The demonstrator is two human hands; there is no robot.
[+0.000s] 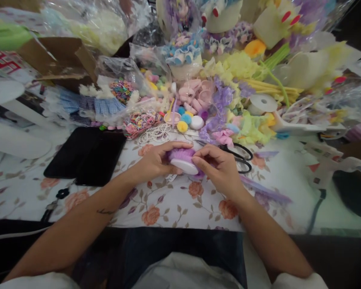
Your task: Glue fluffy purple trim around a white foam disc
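Flowered cloth (168, 208) covers the table, and a heap of craft bits (195, 96) crowds it beyond the fingertips. Watching remotely, I see a purple roll (185, 163) between the two sets of fingers. Left hand (153, 160) grasps its left side, thumb below, fingers over the top; right hand (221, 164) pinches its right edge between thumb and forefinger. I see its flat white end facing the wearer, the oval's long axis sloping slightly down from left fingers to right. Black-handled scissors (243, 159) lie just right of the right fingers, blades partly hidden.
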